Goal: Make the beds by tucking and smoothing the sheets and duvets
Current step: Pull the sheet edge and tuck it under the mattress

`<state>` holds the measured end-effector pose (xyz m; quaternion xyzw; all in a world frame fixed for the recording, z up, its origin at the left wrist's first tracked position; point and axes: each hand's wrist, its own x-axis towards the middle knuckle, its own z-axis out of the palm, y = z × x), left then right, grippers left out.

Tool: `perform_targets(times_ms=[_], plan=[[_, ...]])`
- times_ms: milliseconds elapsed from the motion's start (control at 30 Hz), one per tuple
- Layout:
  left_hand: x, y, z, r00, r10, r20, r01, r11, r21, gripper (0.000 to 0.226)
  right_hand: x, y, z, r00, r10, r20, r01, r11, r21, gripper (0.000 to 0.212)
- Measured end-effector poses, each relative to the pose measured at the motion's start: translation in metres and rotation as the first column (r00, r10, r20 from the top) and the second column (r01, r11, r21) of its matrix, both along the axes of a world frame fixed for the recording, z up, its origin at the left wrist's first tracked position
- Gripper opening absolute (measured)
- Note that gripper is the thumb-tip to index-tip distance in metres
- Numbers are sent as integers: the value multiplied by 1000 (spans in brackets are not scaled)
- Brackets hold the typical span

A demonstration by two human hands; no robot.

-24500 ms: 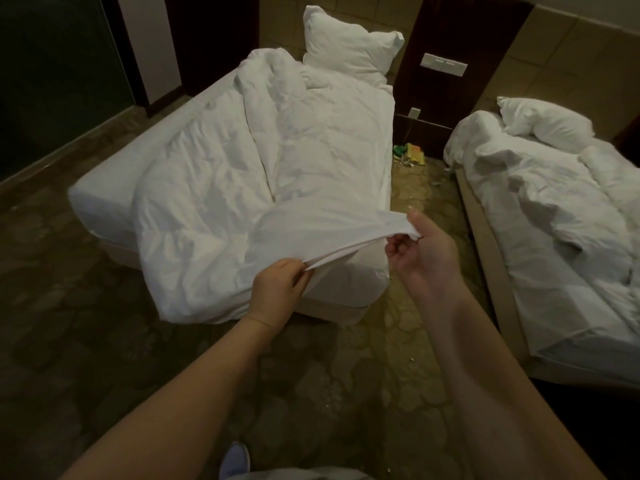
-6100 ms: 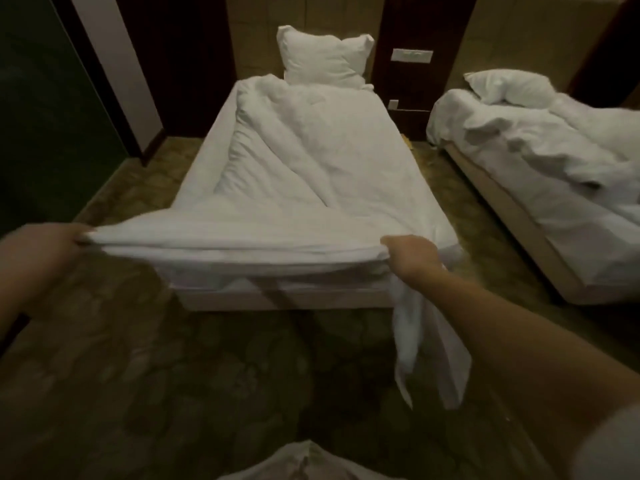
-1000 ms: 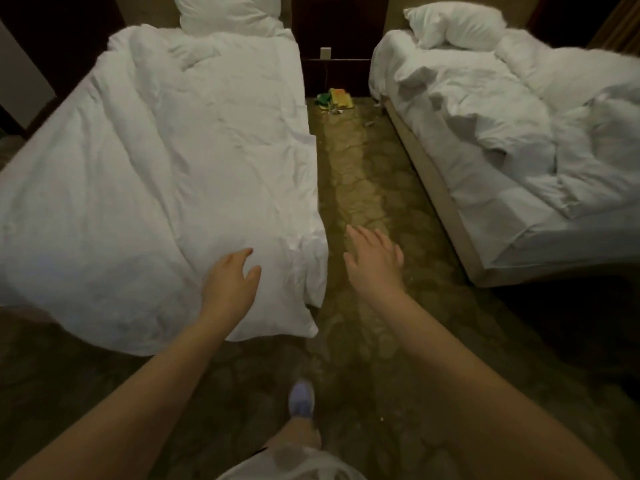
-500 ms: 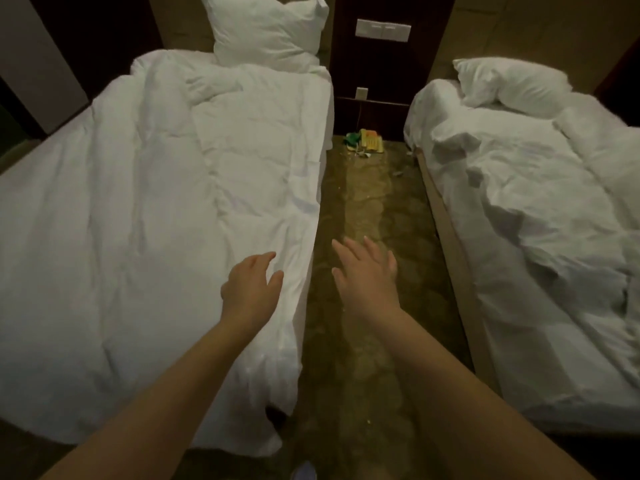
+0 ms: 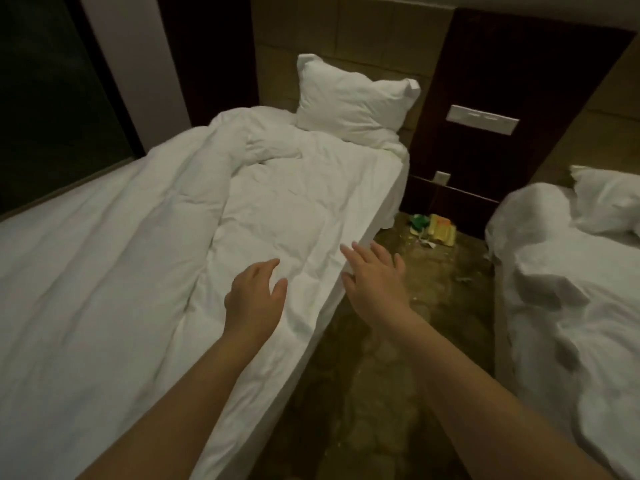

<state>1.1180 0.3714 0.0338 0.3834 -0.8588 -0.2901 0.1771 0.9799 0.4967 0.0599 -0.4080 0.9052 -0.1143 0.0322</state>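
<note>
The left bed carries a white duvet (image 5: pixel 145 258), spread out but creased, with a bunched fold near the head end. A white pillow (image 5: pixel 353 102) leans upright against the headboard. My left hand (image 5: pixel 254 299) hovers over the duvet near the bed's right edge, fingers loosely spread, holding nothing. My right hand (image 5: pixel 375 275) reaches out with straight fingers at that same edge, just beside the hanging duvet side. On the right, the second bed's duvet (image 5: pixel 571 306) lies rumpled, with its pillow (image 5: pixel 609 202) at the head.
A narrow carpeted aisle (image 5: pixel 381 375) runs between the two beds. Green and yellow litter (image 5: pixel 433 226) lies on the floor by the dark nightstand panel (image 5: pixel 485 161). A dark window (image 5: pixel 52 98) stands at the left.
I have walked up the aisle towards the head of the left bed. Both empty hands have moved forward along the duvet's right edge; the pillow and headboard are nearer.
</note>
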Motion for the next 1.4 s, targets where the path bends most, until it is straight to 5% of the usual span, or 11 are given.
perform_targets(times_ms=[233,633,800,1100,1400], plan=[[-136,-83,6,977,211,-26,-212,975,-65,41,-153,-105,5,975,220,2,-220,975,-13,49],[-480,-235,12,991,131,18,-131,991,-35,43,-488,-238,14,996,91,-23,-90,995,46,49],[-588,-307,-14,969,232,85,-227,972,-66,44,-614,-321,-27,981,193,-6,-193,979,63,50],[-713,-403,-45,818,540,198,-552,834,8,45,-759,-494,-49,817,577,-7,-571,810,130,52],[-807,-539,-110,742,612,274,-627,778,-40,47,-841,-654,-117,703,708,66,-702,675,227,52]])
